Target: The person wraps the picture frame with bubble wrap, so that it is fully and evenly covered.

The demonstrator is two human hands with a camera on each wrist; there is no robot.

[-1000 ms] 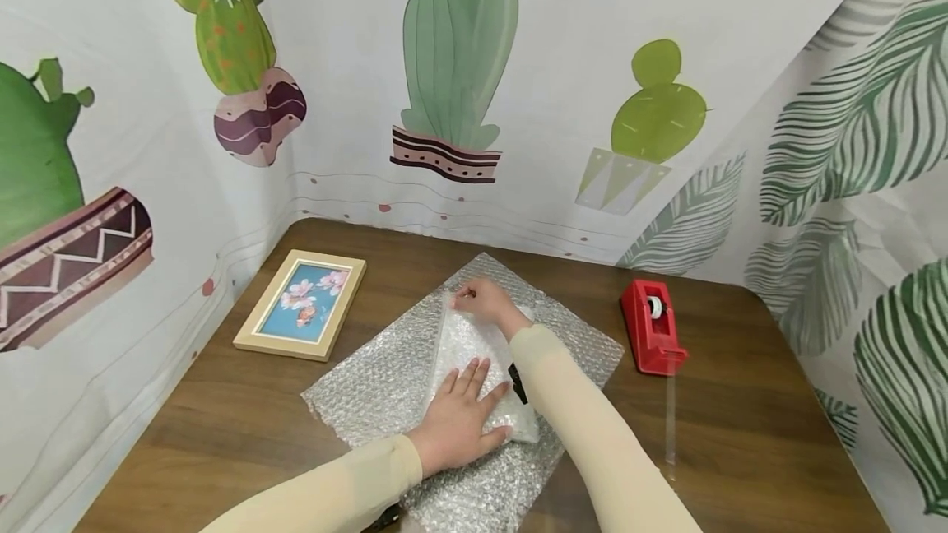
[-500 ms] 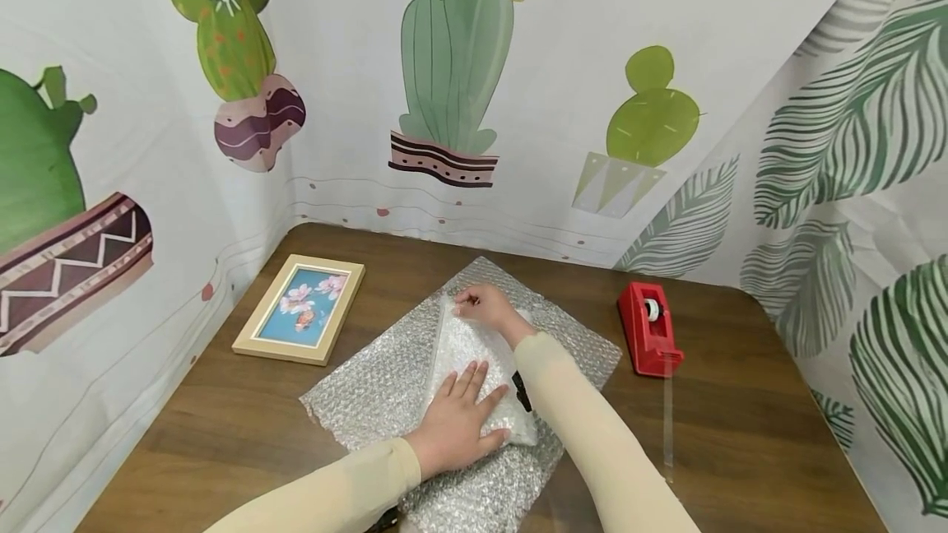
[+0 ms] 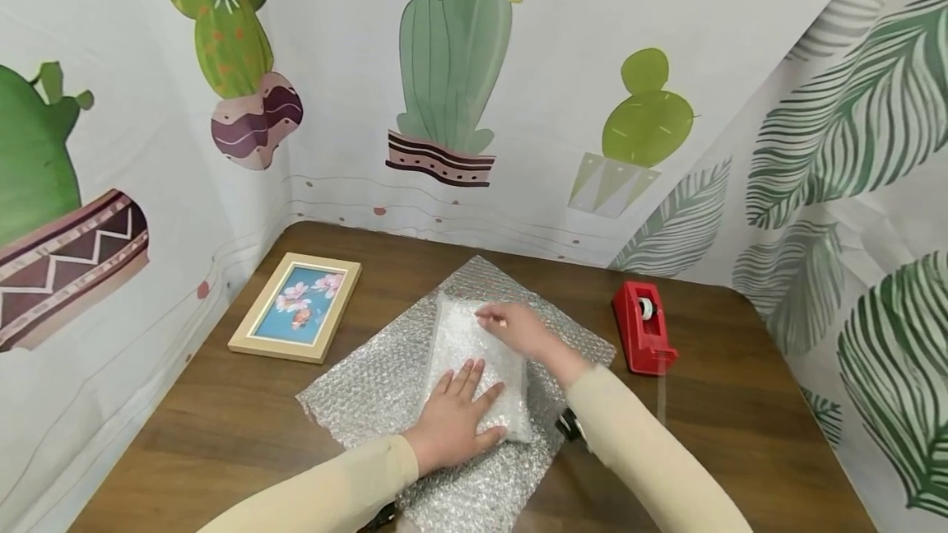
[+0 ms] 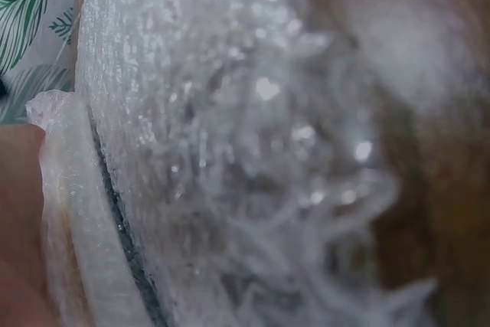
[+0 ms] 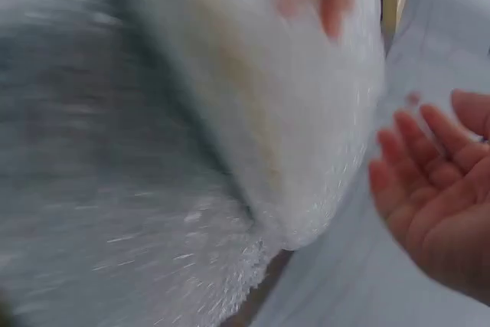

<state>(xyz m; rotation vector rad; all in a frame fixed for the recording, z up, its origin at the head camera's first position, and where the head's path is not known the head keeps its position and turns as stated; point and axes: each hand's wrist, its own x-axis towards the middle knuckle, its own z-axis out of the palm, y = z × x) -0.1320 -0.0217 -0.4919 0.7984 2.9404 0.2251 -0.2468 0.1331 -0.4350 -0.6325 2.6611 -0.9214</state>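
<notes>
A flat rectangular package wrapped in bubble wrap (image 3: pixel 474 340) lies on a larger bubble wrap sheet (image 3: pixel 363 401). My left hand (image 3: pixel 453 428) rests on its near part, fingers spread and straight. Over the package's far right part is my right hand (image 3: pixel 524 329), fingers loosely bent. In the right wrist view the right hand (image 5: pixel 440 189) shows a half-turned palm holding nothing, and a yellowish edge shows through the wrapped package (image 5: pixel 306 120). The left wrist view shows the package's side (image 4: pixel 88 212) above the crinkled sheet (image 4: pixel 191 89).
At the left of the wooden table (image 3: pixel 200 426) lies a picture frame (image 3: pixel 262 336) with a flower picture. A red tape dispenser (image 3: pixel 629 327) stands on the right, a clear strip of tape (image 3: pixel 662 401) running from it toward the near edge. A cactus-print cloth (image 3: pixel 548 105) hangs behind.
My right hand has left the package's far left corner and moved right and slightly nearer, uncovering more of its top. The left hand stays in place.
</notes>
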